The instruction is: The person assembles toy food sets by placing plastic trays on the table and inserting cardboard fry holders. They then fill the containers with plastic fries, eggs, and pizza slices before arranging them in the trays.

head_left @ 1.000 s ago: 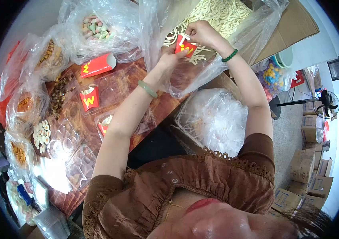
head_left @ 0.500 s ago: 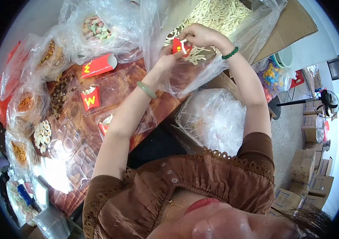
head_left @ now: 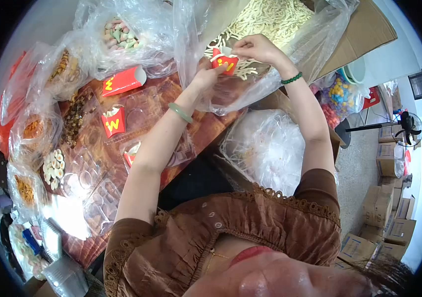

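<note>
My left hand (head_left: 208,74) grips a small red fry box (head_left: 225,65) with a yellow M, tilted over loose pale sticks. A few pale sticks show at the box's opening. My right hand (head_left: 258,48) hovers just right of the box, with thumb and fingertips pinched together; what lies between them is too small to make out. Behind both hands, a heap of pale fry-shaped sticks (head_left: 275,22) lies in a large clear plastic bag (head_left: 320,47). Several loose sticks (head_left: 245,73) lie below my right hand.
On the wood-patterned table, a filled red fry box (head_left: 113,122) and a larger red carton (head_left: 124,81) stand left of my arm. Clear trays (head_left: 103,200), small egg-like pieces (head_left: 54,168) and bags of sweets (head_left: 122,34) surround them. A plastic-lined box (head_left: 268,148) stands below my right arm.
My right hand has drawn back from the mouth of the fry box, slightly right. The box in my left hand has turned, so its yellow M shows more fully.
</note>
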The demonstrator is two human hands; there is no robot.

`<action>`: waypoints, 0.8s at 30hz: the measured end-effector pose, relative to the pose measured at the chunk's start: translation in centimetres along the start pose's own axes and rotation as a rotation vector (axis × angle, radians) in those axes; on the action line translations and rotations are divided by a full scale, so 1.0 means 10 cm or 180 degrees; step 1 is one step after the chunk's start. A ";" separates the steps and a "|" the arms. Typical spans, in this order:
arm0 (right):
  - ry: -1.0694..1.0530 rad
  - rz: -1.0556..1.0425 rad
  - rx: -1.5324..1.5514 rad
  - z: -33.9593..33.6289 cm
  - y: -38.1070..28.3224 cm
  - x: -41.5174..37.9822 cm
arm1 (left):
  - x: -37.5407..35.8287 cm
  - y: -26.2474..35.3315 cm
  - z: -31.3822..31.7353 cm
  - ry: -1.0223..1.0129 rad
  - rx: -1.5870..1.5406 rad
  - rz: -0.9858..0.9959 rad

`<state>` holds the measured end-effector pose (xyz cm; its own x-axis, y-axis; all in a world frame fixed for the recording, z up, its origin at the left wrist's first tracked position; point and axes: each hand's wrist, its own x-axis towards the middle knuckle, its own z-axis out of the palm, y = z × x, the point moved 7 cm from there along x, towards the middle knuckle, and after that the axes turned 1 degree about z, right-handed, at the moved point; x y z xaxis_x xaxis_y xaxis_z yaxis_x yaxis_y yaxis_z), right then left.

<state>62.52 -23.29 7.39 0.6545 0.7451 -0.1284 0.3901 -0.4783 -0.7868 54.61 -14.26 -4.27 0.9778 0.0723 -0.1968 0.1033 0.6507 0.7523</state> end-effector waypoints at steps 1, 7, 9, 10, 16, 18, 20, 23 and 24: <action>0.0251 -0.0226 -0.0442 0.04 -0.06 -0.02 | 0.08 -0.03 -0.08 -0.0030 0.0380 0.0107; 0.0469 -0.0950 -0.1368 0.20 -0.28 -0.04 | -0.07 0.03 0.03 -0.0016 0.0969 0.0404; 0.0644 -0.0780 -0.1129 0.18 -0.18 0.01 | -0.07 0.02 0.00 -0.0003 0.0986 0.0405; 0.0833 -0.0598 -0.0892 0.13 -0.11 0.03 | -0.06 0.01 -0.02 -0.0044 0.0967 0.0451; -0.0802 -0.0468 -0.0948 0.33 -0.09 0.26 | 0.04 0.01 -0.13 0.0096 0.1476 0.0907; -0.0810 -0.0200 -0.0248 0.27 -0.03 0.36 | 0.14 -0.01 -0.21 -0.0039 0.1203 0.1124; -0.0333 -0.0156 -0.0809 0.26 -0.29 0.31 | 0.07 0.08 -0.15 -0.0018 0.1207 0.1006; 0.0294 -0.0457 -0.0333 0.12 -0.18 0.44 | -0.09 0.25 -0.08 0.0029 0.1009 0.0895; 0.0488 -0.0482 -0.0135 0.00 -0.12 0.44 | -0.11 0.27 -0.13 0.0092 0.0933 0.0827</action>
<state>64.92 -19.45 7.77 0.6758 0.7321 0.0852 0.5162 -0.3877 -0.7637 53.55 -11.64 -2.81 0.9731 0.2300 0.0095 -0.0952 0.3646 0.9263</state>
